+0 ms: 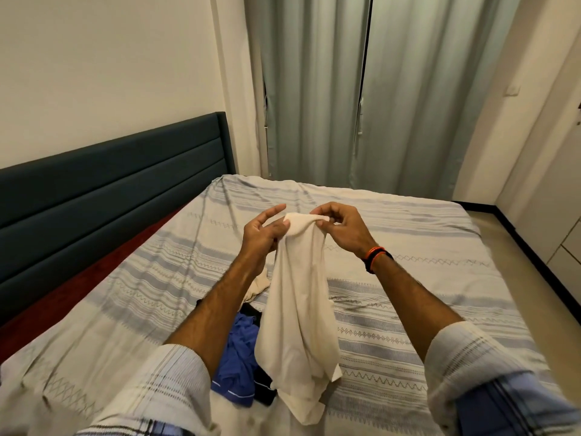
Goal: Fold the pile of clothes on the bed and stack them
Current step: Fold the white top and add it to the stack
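Observation:
A cream-white garment (298, 325) hangs in the air above the bed (408, 278), held up at its top edge. My right hand (341, 226) pinches that top edge between thumb and fingers. My left hand (262, 232) is at the garment's left upper corner; its fingers point up and its lower fingers touch the cloth. Under the hanging garment lies the pile: a blue garment (237, 357), a black one (264, 385) and a cream one (257, 286), all crumpled on the striped sheet.
A dark padded headboard (110, 184) runs along the left. Grey-green curtains (361, 89) hang behind the bed's far end. Pale floor (509, 247) and a cupboard (566, 240) lie to the right of the bed.

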`<state>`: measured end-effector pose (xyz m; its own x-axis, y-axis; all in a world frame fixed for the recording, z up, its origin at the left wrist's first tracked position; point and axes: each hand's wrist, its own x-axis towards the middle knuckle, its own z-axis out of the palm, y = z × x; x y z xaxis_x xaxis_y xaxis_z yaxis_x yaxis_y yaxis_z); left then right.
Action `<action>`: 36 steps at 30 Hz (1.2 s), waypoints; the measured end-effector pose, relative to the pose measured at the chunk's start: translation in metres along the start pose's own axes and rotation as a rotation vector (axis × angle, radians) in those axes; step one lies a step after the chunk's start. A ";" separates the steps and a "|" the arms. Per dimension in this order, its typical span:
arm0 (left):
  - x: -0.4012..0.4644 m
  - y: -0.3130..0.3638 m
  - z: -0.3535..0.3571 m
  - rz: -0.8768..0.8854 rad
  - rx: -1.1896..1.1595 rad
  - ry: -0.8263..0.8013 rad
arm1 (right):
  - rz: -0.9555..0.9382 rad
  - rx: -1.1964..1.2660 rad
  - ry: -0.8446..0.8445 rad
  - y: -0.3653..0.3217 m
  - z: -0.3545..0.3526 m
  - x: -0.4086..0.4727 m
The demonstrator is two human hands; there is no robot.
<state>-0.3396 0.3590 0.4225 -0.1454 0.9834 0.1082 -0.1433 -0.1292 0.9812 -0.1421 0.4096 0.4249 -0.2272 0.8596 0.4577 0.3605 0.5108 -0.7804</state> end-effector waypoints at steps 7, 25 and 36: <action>-0.001 0.002 0.013 0.020 0.067 0.021 | -0.082 -0.153 0.018 -0.006 -0.003 -0.003; 0.007 -0.005 0.008 0.211 0.351 0.117 | -0.065 -0.295 -0.200 -0.026 0.008 0.002; 0.005 -0.022 -0.020 0.061 0.570 -0.406 | 0.130 0.224 0.015 -0.027 -0.007 0.014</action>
<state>-0.3572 0.3646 0.3986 0.2566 0.9604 0.1082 0.4049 -0.2084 0.8903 -0.1488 0.4081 0.4550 -0.1777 0.9188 0.3525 0.1758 0.3821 -0.9072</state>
